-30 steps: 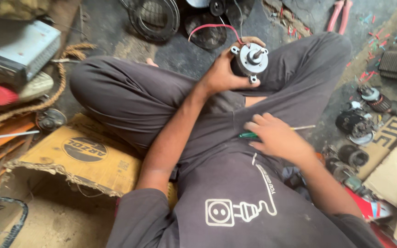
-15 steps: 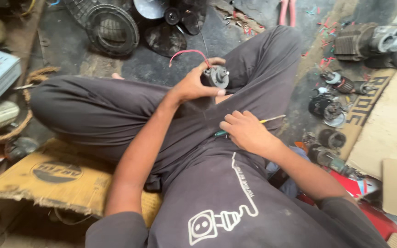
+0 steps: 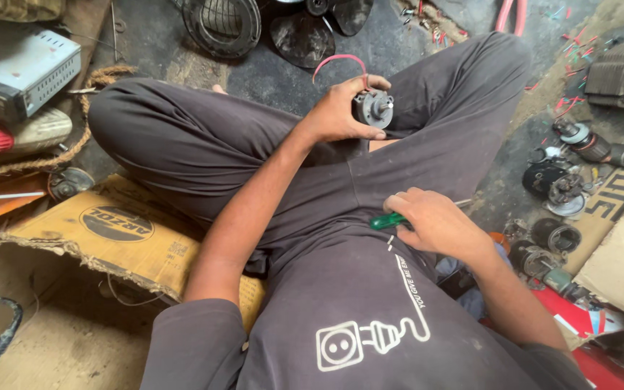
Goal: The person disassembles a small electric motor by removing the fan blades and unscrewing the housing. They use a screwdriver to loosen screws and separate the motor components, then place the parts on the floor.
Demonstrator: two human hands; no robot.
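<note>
I sit cross-legged on the floor in dark trousers. My left hand (image 3: 341,110) grips a small grey fan motor (image 3: 372,108) with a short shaft and a red wire looping off its top, held above my knees. My right hand (image 3: 433,220) rests on my lap near my right thigh, closed around a screwdriver with a green handle (image 3: 387,221); its metal tip pokes out past the hand to the right. The two hands are apart, the motor higher in the view than the screwdriver.
Several small motors and motor parts (image 3: 565,184) lie on the floor at the right beside cardboard. A yellow-brown cardboard box (image 3: 102,238) lies at my left. A metal case (image 3: 19,72), rope and a red-capped part sit far left. A fan guard (image 3: 222,25) and blade lie ahead.
The view has shifted. My left hand has turned the motor so its shaft points sideways. My right hand has stayed on my lap with the screwdriver.
</note>
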